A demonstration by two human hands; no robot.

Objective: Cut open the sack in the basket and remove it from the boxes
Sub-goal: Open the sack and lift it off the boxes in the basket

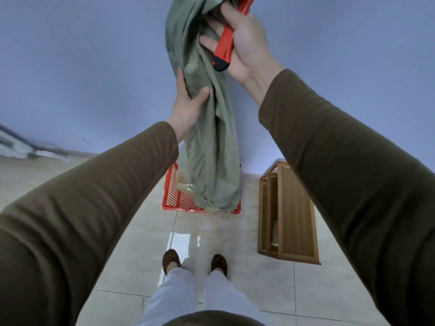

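Sack (pixel 207 128), grey-green and limp, is hanging in a long bunch in front of the blue wall, with its lower end drooping over the red plastic basket (pixel 174 198) that is sitting on the tiled floor. Crumpled clear tape (pixel 186 185) is clinging near its bottom edge. The left hand (pixel 188 107) is gripping the gathered cloth at mid-height, thumb curled across the front. Higher up, the right hand (pixel 244 41) is clutching both the sack's upper part and a red utility knife (pixel 224 44), whose dark end is pointing downward. Both arms are wearing brown sleeves. A wooden frame unit (pixel 292 215) is standing to the right of the basket, apart from it. Patterned shoes (pixel 219 263) are showing below.
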